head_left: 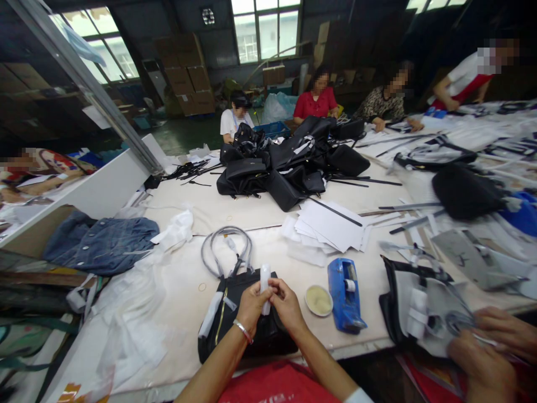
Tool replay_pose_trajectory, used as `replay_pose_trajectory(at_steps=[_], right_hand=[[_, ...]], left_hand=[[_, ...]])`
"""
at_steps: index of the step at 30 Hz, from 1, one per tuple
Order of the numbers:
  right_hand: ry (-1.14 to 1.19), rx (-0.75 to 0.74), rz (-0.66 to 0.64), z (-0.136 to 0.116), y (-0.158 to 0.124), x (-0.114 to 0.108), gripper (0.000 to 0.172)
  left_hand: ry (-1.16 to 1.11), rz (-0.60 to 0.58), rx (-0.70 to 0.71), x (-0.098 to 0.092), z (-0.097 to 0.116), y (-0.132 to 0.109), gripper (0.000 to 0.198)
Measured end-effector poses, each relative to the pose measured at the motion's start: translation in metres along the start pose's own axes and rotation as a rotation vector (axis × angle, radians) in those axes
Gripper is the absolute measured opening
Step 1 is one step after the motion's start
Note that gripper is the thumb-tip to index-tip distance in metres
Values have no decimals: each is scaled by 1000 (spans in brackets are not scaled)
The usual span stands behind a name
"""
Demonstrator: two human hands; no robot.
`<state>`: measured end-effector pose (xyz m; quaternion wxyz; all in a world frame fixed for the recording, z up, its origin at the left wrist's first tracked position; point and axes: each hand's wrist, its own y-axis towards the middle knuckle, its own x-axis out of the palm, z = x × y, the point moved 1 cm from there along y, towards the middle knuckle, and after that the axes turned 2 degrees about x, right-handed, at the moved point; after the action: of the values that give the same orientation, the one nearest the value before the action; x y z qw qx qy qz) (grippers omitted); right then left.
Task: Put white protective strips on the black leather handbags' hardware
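Left hand: closed around the lower part of a white wrapped roll (265, 277); left hand (250, 305) carries a bracelet (244, 331) at the wrist.
Right hand: fingers and thumb pinched on the same roll from the opposite side; right hand (288, 307) meets the left hand at the roll.
Wrapped roll: held upright between both hands, its upper end protruding above the fingers.
Black handbag (268, 338): on the table (176, 313), directly beneath both hands and forearms; gold zipper (221, 316) to the left of the left hand.
Bag handles (226, 228): covered in greyish wrap, looped beyond the left hand.
Round dish (318, 300): near the right hand, on its outer side; pale contents.
Tape dispenser (339, 296): blue, just beside the dish, farther right of the right hand.
White sheets (329, 224): loosely stacked, ahead and to the right of the hands.
Bag pile (289, 162): black bags heaped well ahead of both hands.
White wrapping (130, 330): crumpled, left of the left hand.
Denim fabric (104, 240): beyond the wrapping, well apart from the left hand.
Co-worker's hands (482, 358): far right of the right hand, at a black-and-grey bag (398, 291).
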<state>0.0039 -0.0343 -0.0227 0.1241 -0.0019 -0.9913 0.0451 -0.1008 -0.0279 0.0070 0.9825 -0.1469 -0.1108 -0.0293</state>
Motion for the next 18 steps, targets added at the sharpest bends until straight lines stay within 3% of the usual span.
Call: replay_pose_trajectory(at_steps=[9, 15, 18], right_hand=[[-4, 79, -100, -16, 7, -13, 24], [148, 152, -184, -27, 10, -20, 17], [-34, 110, -96, -20, 12, -17, 13]], left_hand=[[4, 66, -17, 0, -13, 10, 41], [239, 106, 132, 1, -16, 13, 29], [369, 129, 215, 4, -17, 11, 20]])
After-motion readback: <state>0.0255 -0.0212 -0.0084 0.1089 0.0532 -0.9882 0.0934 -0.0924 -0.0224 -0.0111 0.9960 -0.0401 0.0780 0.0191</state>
